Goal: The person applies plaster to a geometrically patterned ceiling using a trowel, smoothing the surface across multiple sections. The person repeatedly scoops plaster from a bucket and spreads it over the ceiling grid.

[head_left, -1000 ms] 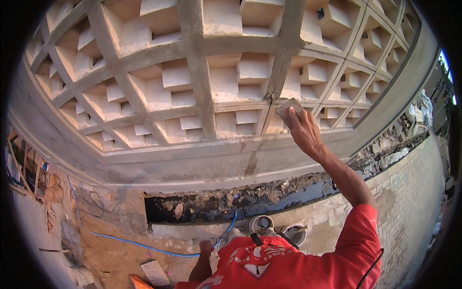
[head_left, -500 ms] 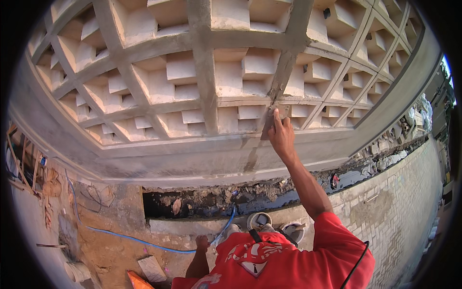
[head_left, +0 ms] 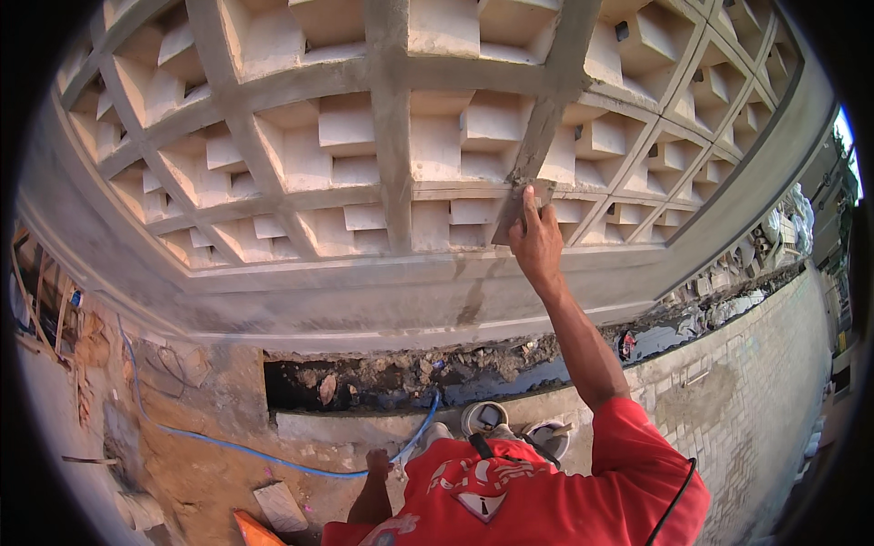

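With a raised arm, my right hand [head_left: 537, 244] grips a trowel [head_left: 506, 224], index finger stretched along it. The flat blade lies against a vertical mortar strip [head_left: 541, 136] between openings of a concrete lattice wall [head_left: 390, 146]. Rough grey mortar shows just above the blade. The trowel's handle is mostly covered by my fingers. Low by my side, my left hand [head_left: 378, 461] looks curled closed near a blue hose [head_left: 273, 460]; what it holds, if anything, is too small to make out.
Below the wall runs a muddy trench [head_left: 364, 387] with dark water and rubble, edged by a concrete kerb [head_left: 337, 426]. Two buckets [head_left: 482, 419] stand by my feet. Paving [head_left: 728, 409] stretches to the right; a loose slab [head_left: 281, 506] lies at lower left.
My right hand and the trowel have slid slightly up along the mortar strip. My left hand stays low at my side.
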Demonstrator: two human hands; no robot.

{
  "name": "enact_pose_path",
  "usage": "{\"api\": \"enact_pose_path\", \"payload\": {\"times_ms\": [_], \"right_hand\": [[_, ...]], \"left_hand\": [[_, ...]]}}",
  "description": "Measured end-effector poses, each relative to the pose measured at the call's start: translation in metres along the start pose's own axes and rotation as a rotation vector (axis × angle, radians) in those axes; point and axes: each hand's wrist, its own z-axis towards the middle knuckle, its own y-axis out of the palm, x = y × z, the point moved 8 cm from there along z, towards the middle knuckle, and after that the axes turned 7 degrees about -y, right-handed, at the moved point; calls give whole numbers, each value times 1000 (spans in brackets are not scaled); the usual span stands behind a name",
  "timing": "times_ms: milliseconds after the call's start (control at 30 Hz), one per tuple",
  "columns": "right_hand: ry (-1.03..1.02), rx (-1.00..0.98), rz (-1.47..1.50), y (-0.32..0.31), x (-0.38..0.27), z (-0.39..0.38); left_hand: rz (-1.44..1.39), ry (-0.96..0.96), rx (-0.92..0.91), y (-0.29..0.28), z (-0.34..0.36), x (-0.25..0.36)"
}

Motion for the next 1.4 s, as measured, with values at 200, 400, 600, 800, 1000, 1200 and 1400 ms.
{"api": "enact_pose_path", "payload": {"times_ms": [200,400,600,800,1000,1200,1400], "right_hand": [[35,-92,149,-2,-2,-22],[28,26,153,-48,-32,34],[24,-21,58,3,-8,8],[59,-99,128,-6,-3,-20],[74,-4,58,-45,-20,46],[-13,-4,-2,-5,-3,8],[76,-82,86,-29,-8,1]], "left_hand": [[-132,-59,52,-25,14,17],[-42,-25,52,-30,9,28],[-202,-46,88,21,24,9],[181,91,60,17,16,29],[322,108,81,3,6,26],[151,111,169,-37,20,42],[-355,67,225,-29,17,34]]}}
